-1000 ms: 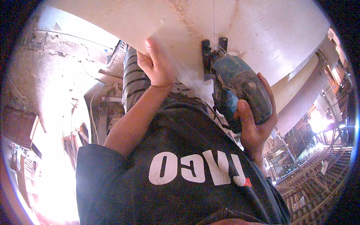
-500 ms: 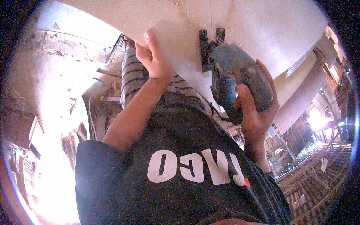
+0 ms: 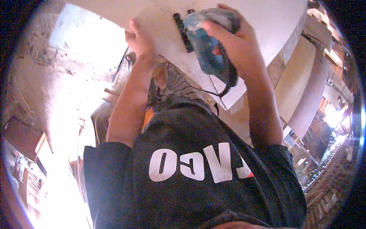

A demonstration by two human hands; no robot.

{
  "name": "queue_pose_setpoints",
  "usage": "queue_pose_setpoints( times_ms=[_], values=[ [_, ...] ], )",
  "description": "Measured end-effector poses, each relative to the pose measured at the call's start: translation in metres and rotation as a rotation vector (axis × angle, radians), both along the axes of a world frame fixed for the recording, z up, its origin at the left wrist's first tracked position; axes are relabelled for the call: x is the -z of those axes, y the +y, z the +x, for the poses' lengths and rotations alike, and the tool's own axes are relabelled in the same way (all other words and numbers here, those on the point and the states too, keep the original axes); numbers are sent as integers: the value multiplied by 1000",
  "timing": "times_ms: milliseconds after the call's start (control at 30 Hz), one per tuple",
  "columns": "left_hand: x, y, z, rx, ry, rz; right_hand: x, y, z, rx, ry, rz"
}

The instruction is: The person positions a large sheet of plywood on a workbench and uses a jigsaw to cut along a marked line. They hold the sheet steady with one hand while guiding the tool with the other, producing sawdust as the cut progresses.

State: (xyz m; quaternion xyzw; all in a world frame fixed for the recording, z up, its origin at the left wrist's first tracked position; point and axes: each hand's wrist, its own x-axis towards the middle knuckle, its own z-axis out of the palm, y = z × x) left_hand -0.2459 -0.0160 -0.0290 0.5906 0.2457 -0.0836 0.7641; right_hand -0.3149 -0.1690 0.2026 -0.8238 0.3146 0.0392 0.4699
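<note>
A large pale board [image 3: 270,26] fills the top of the head view. My right hand [image 3: 242,49] is closed round the body of a dusty teal jigsaw [image 3: 204,47], whose black base plate [image 3: 182,32] lies against the board. A black cord [image 3: 206,91] runs from the tool's rear. To the left, my left hand [image 3: 140,42] holds the board's near edge, thumb up and fingers curled, partly blurred. Beneath the board are striped fabric [image 3: 179,86] and pale sheet pieces [image 3: 228,95]. My black T-shirt fills the lower middle.
More cut sheets [image 3: 295,86] lie at the right, amid cluttered woodwork and bright gaps. On the left are a rough pale wall or floor surface [image 3: 49,91] with strong glare and some wooden pieces [image 3: 45,147].
The jigsaw and my right hand have moved up and leftward in the view, turned further over, showing more forearm. My left hand has shifted up and left, still at the board's edge.
</note>
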Motion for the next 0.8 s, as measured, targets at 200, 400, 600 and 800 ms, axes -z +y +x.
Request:
queue_pose_setpoints(
  times_ms=[200, 400, 600, 800],
  values=[
    [-1, 13, -1, 171, 65, 7, 23, 0, -12, -93, 25, -303],
    [19, 43, 18, 241, 39, -283, -8, -9, -55, 30, 47, -183],
    [7, 70, 68, 253, 233, -100, 76, -81, -202, 533, 85, -362],
    [-1, 77, 97, 303, 229, -104, 149, -53, -332, 721, 424, -507]
  ],
)
